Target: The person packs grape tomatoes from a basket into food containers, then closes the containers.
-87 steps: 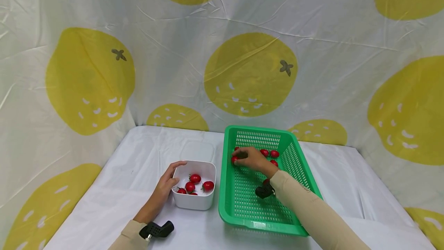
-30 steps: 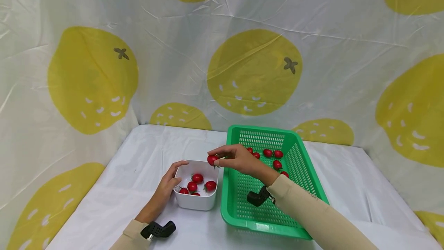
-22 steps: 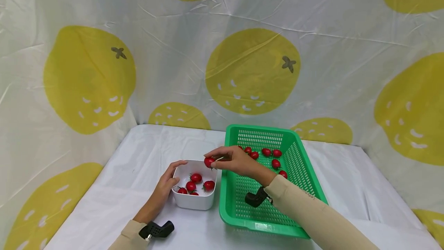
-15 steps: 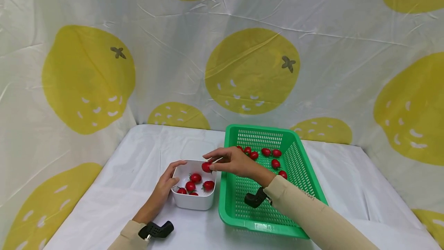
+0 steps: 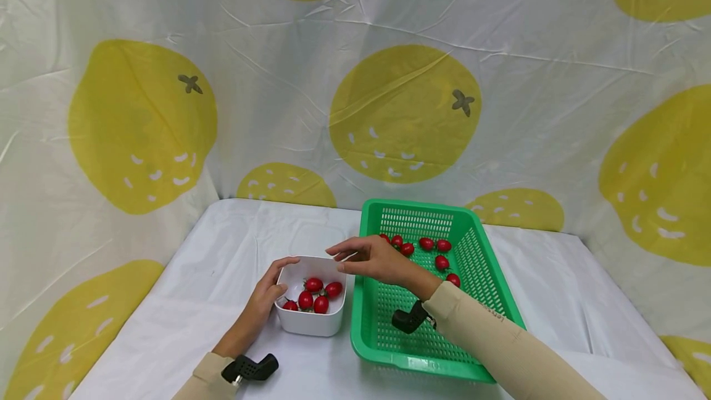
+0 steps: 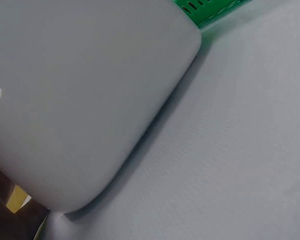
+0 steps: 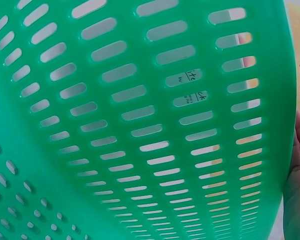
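A small white square container stands on the cloth, with several small red tomatoes with green stems inside. My left hand grips its left side, thumb at the near rim and fingers round the far left corner. Above the container's right far corner, my right hand hovers with fingers parted and nothing between them. Its wrist is over a green perforated basket. Several more tomatoes lie toward the back of that basket. The right wrist view shows mainly the basket's slotted wall.
Behind the container lies a flat, translucent lid-like piece. White cloth covers the table, and a curtain printed with yellow lemons hangs at the back and sides. The basket stands close to the container's right.
My right hand carried a tomato leftward from the basket to over the container and let go of it. The tomatoes inside have shifted. My left hand stayed on the container.
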The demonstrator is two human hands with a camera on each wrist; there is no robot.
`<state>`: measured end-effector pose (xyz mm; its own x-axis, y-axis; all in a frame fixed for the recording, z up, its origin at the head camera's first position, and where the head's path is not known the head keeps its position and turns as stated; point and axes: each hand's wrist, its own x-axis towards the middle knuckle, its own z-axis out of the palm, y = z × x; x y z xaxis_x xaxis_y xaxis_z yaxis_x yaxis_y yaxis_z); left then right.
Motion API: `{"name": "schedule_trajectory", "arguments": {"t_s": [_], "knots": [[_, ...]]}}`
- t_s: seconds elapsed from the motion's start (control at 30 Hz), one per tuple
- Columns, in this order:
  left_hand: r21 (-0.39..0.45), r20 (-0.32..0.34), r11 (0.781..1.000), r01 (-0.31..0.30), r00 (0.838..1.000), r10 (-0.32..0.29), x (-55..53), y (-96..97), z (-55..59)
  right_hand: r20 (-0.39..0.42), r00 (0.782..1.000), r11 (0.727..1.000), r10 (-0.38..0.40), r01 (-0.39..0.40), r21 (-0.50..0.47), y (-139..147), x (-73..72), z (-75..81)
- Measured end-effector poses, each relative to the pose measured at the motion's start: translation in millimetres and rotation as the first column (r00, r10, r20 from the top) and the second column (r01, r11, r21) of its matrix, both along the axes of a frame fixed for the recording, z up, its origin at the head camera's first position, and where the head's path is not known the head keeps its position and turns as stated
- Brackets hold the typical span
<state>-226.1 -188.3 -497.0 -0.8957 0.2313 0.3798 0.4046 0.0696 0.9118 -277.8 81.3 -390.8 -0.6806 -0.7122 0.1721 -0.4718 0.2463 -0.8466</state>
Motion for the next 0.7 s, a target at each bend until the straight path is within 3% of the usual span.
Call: {"name": "schedule_trajectory", "arguments": {"t_s": [0.7], "knots": [[-0.008, -0.01, 1.0, 0.001, 1.0, -0.001, 1.6, 0.3, 0.1, -0.017, 0.999, 0.999, -0.033, 0.032, -0.025, 5.2, 1.1, 9.2]]}}
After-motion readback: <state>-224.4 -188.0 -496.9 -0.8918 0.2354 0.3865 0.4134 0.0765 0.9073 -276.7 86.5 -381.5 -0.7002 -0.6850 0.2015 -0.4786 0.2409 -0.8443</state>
